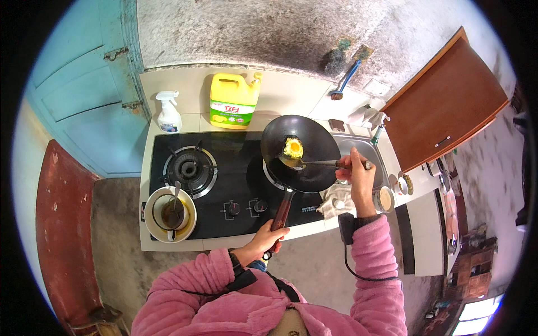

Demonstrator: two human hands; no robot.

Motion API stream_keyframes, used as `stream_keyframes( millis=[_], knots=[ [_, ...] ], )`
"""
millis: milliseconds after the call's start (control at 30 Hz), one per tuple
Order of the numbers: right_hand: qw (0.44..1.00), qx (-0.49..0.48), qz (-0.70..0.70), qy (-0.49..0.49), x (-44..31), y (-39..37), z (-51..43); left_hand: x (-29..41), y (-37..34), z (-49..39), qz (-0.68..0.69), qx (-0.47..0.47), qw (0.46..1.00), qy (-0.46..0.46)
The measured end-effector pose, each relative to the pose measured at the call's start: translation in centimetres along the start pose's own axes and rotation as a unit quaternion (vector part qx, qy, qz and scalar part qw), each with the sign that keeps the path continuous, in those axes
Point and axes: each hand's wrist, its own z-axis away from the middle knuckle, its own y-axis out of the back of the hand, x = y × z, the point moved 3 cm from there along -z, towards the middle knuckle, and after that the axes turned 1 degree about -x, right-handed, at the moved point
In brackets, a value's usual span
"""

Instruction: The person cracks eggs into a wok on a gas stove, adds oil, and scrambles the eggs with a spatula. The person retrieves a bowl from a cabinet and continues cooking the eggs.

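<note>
My left hand (264, 240) grips the reddish-brown wooden handle (282, 210) of a black wok (311, 180). The wok rests over the right burner of a black glass gas hob (235, 185) and hides most of that burner. In my right hand (358, 176) is a metal spatula (317, 163), its blade low inside the wok. A fried egg (293, 148) with an orange-yellow yolk lies at the blade's far edge; I cannot tell whether the blade is under it.
A bowl (150, 227) holding a smaller pot and a spoon stands at the hob's front left, near the bare left burner (189, 168). Behind are a spray bottle (169, 113) and a yellow detergent jug (233, 101). To the right are a cloth (336, 199), a steel sink (378, 168) and a cup (385, 199).
</note>
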Motion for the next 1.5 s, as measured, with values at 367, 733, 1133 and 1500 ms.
stream_keyframes(
  millis=[367,733,1133,1500],
  knots=[
    [1.000,0.019,-0.016,-0.017,0.1,0.4,0.6,0.3,0.0,0.1,-0.005,0.007,1.000,0.015],
    [0.999,0.052,0.008,-0.010,-0.9,2.6,0.7,0.4,0.2,0.1,-0.007,-0.018,1.000,-0.006],
    [0.989,-0.057,0.136,-0.034,-1.0,8.8,-1.4,1.0,0.5,0.5,-0.021,-0.007,1.000,0.015],
    [0.999,-0.050,-0.008,0.007,7.2,9.1,1.3,1.7,0.2,0.8,-0.038,0.005,0.999,0.012]
  ],
)
